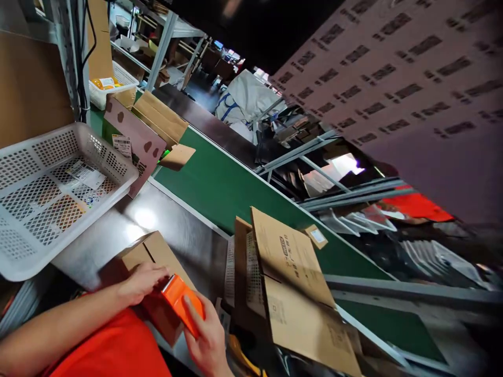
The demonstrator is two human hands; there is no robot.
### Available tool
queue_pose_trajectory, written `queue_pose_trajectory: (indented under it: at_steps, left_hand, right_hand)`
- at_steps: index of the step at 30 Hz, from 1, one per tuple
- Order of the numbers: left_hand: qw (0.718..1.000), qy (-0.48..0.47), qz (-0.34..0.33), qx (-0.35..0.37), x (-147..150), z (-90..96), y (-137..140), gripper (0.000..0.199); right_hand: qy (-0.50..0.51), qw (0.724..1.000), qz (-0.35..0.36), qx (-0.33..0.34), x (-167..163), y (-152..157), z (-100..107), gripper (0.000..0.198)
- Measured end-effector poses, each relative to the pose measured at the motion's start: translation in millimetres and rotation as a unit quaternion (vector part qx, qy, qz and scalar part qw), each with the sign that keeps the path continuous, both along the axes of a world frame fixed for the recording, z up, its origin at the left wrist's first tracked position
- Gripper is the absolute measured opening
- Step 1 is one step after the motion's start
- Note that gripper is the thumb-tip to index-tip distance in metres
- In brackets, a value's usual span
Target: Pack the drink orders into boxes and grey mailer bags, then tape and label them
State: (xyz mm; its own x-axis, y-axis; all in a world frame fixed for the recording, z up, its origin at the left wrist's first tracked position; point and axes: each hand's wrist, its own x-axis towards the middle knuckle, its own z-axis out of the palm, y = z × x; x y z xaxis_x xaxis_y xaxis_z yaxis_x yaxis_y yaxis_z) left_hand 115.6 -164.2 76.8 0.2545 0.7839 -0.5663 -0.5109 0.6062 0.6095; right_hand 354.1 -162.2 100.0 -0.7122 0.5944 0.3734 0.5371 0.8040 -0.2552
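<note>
My right hand grips an orange tape dispenser, with the thumb along its side and a pale edge at its upper end. Beside that end is my left hand, its fingers bent and drawn together over a brown cardboard box. What those fingers pinch, if anything, is too small to make out. The box sits tilted in view on the metal table, close to my body, and a dark line runs across its top. Part of it is hidden behind my hands and forearm.
A white plastic basket with a label inside stands left on the metal table. Behind runs a green conveyor belt, with an open pink-sided carton at its far end. An open brown carton is at right.
</note>
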Motion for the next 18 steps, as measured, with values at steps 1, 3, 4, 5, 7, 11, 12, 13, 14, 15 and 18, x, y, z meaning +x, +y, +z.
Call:
queue_pose_trajectory:
  at_steps: [1,3,4,5,7,11,12,13,14,15,18]
  left_hand:
    - [1.0,-0.007,-0.004,-0.012,0.1,2.6,3.0,0.047]
    - [0.999,0.002,-0.01,-0.037,-0.3,5.5,8.6,0.035]
    - [0.999,0.011,-0.008,-0.047,0.0,6.1,10.7,0.03]
    - [0.999,0.019,-0.005,-0.051,0.7,6.2,12.2,0.028]
    - [0.999,0.027,0.005,-0.047,3.5,5.9,12.9,0.025]
    - [0.998,0.032,0.022,-0.042,11.7,6.5,7.6,0.021]
    - [0.998,0.05,0.033,-0.037,13.1,7.1,6.6,0.02]
    - [0.995,0.088,0.046,-0.021,13.6,8.0,6.6,0.021]
    - [0.989,0.14,0.054,0.004,12.3,8.9,8.1,0.024]
    - [0.978,0.197,0.058,0.033,8.6,9.8,11.1,0.027]
    - [0.939,0.323,0.059,0.1,-22.7,10.9,29.6,0.03]
  right_hand:
    - [-0.003,1.0,0.0,0.001,0.6,-0.2,0.4,0.084]
    - [-0.004,1.0,0.0,0.005,2.5,-0.3,1.2,0.084]
    - [-0.004,1.0,0.004,0.007,3.6,-0.1,1.7,0.083]
    - [-0.005,1.0,0.008,0.007,4.9,0.4,2.2,0.081]
    - [-0.014,1.0,0.016,0.004,7.9,2.0,2.7,0.077]
    - [-0.032,0.999,0.024,-0.006,16.7,8.1,2.2,0.071]
    - [-0.04,0.999,0.03,-0.01,18.9,10.1,2.1,0.069]
    - [-0.05,0.998,0.036,-0.016,21.0,12.0,2.3,0.067]
    - [-0.06,0.997,0.041,-0.026,22.7,13.7,2.8,0.064]
    - [-0.073,0.996,0.042,-0.042,24.2,14.9,3.4,0.062]
    - [-0.086,0.992,0.011,-0.094,27.7,15.0,5.3,0.053]
